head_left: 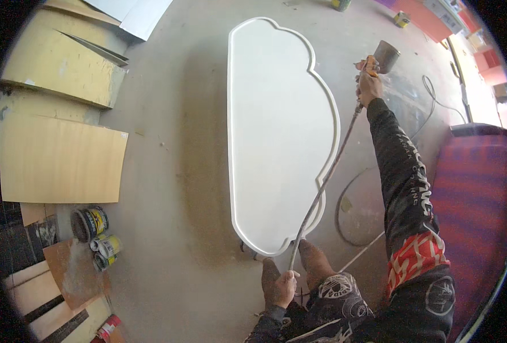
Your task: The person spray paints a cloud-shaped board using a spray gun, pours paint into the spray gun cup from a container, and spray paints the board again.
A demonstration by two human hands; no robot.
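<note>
A long white panel [276, 131] with a scalloped, raised rim lies flat above the grey floor in front of me. My right hand [369, 84] is stretched out past the panel's far right edge and grips a spray gun [379, 62] with a metal cup on top. A grey air hose [327, 177] runs from the gun back across the panel's right side to my left hand [282, 287], which is closed around it near my knees, just below the panel's near end.
Plywood sheets [59, 166] lie stacked along the left. Several paint cans [96, 231] sit on the floor at lower left. More hose loops on the floor [350, 211] to the right. A purple covered surface [476, 200] stands at far right.
</note>
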